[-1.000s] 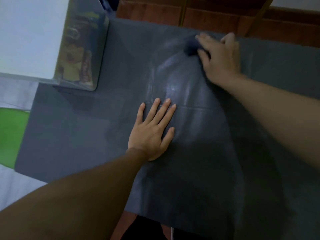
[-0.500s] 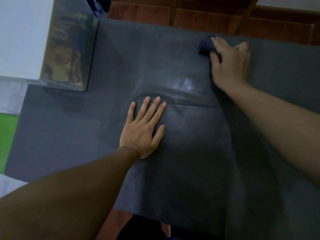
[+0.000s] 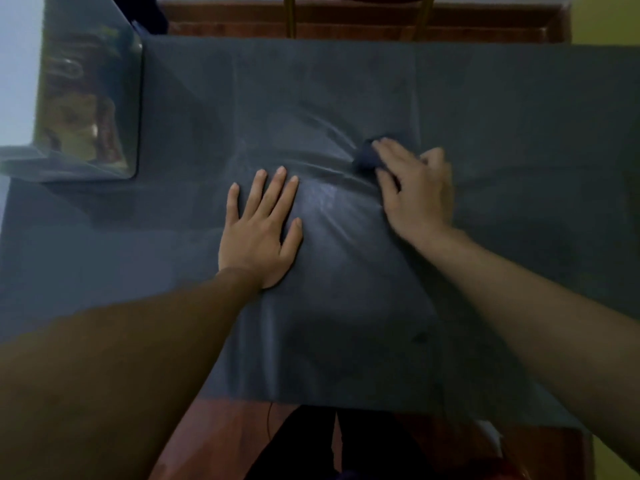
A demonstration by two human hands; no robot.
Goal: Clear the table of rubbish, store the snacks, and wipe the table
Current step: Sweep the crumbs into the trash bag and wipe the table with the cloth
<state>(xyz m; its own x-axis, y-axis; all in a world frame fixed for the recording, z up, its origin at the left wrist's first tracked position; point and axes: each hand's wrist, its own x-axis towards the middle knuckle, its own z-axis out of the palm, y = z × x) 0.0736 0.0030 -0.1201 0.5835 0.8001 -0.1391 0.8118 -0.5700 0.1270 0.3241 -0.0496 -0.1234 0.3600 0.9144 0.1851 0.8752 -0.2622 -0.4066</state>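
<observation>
Head view, looking down over both forearms. Finds left hand (image 3: 259, 237) flat, palm down, fingers straight and spread, gripping nothing, pressed on dark cover (image 3: 519, 116) spread over desk (image 3: 104, 254). Reads as a brace: weight put there to pin the cover against the drag of wiping. Finds right hand (image 3: 415, 192) just to the right of left hand and a little farther out, closed on a wadded dark blue cloth (image 3: 365, 157), forefingers laid over the wad, thumb tucked at its near side, outer fingers curled. Places cloth at the fingertips of right hand, in contact with cover, jutting toward left hand. Shows creases fanning across cover between the two hands, with a pale sheen just right of left hand's thumb; suggests, as a judgement, pull from the cloth against a pinned sheet, plus a damp streak. Shows a clear box (image 3: 90, 109) well off to the left of left hand, at the far corner, with coloured packets inside, blurred; suggests snacks stored clear of the wiping path. Puts the task late, in the wiping step. Warns of cover bunching ahead of cloth without firm pressure from left hand.
</observation>
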